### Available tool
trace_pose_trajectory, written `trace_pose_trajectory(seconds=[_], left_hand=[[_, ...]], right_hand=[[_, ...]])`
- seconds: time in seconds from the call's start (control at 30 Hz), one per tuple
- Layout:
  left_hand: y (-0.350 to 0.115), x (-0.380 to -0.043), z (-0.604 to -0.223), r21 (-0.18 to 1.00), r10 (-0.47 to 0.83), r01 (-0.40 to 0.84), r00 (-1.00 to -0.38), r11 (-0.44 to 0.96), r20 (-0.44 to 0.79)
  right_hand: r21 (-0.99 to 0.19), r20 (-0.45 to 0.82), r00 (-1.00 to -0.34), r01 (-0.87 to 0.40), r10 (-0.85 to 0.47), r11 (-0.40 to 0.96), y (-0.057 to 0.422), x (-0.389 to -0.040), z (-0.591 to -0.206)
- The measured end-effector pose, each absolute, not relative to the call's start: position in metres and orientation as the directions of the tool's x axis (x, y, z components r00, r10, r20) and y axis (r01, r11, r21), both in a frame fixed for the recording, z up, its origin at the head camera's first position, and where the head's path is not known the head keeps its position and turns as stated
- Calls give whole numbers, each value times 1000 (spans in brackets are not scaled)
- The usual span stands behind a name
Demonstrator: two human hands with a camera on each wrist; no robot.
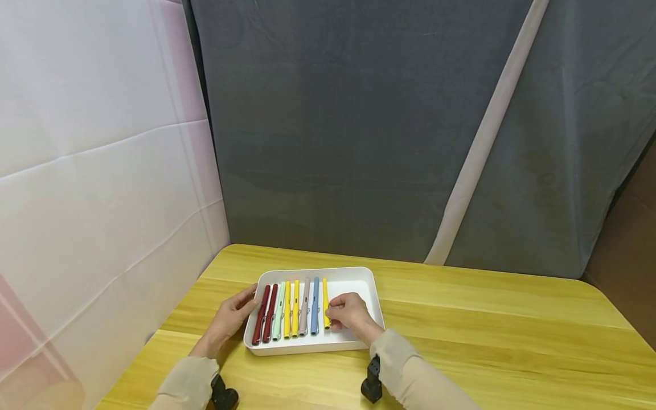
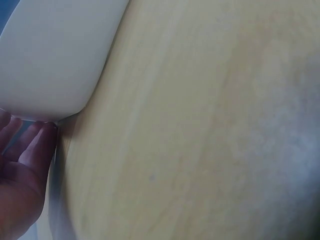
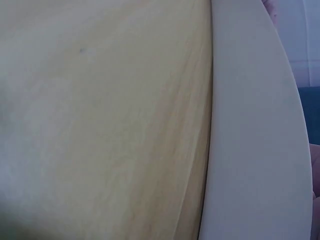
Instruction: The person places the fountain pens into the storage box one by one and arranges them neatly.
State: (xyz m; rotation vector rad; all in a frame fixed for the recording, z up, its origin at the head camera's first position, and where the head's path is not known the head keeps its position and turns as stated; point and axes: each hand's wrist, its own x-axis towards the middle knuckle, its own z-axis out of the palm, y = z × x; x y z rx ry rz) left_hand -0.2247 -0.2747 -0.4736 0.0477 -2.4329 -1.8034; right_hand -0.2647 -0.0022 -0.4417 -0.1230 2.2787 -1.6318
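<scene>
A white tray (image 1: 353,345) holds a row of capped pens with wire clips, lying side by side. My left hand (image 1: 229,320) grips the tray's left side, thumb at the rim; in the left wrist view its fingers (image 2: 40,145) meet the outer wall. With thumb and fingertips, my right hand (image 1: 352,314) pinches the rightmost yellow pen (image 1: 325,296) inside the tray, near its lower half. Just left of that pen lies a blue pen (image 1: 315,307). The right wrist view shows mostly the tray's outer wall (image 3: 260,130), which hides nearly all of the hand.
Further left in the row are a greyish-pink pen (image 1: 304,307), two yellow pens (image 1: 295,310), a pale green pen (image 1: 279,313) and two dark red pens (image 1: 261,316). The tray stands on a wood-grain table (image 1: 492,341). A grey curtain (image 1: 328,131) hangs behind, a white one (image 1: 102,199) at left.
</scene>
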Motion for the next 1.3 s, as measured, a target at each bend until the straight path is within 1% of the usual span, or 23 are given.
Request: trace_pose_trajectory(seconds=[0.13,0.27,0.4,0.6,0.87,1.1,1.3], left_hand=[[-271,-225,-468,955,-109,-37,-994,295,-5],[-269,-225,-464,953,-116,-77,-992,293,-44],[-270,-226,-464,951,-119,-83,-992,297,-50],[-270,-226,-466,946,-125,-97,-990,310,-61],[-272,-226,-465,947,-124,-86,-991,309,-50],[-274,-227,-466,951,-122,-82,-991,297,-47],[-274,-226,-464,947,-123,-90,-991,308,-53]], right_hand=[[-921,-202,-943,90,-265,379,-3,-263,-442],[-913,-183,-947,63,-266,402,-4,-263,-442],[-907,-165,-948,38,-272,420,-5,-262,-442],[-862,-103,-953,-58,-286,504,-6,-262,-441],[-815,-86,-959,-89,-271,572,-7,-263,-442],[-798,-64,-957,-122,-284,590,-6,-263,-442],[-801,-81,-953,-112,-292,588,-6,-263,-442]])
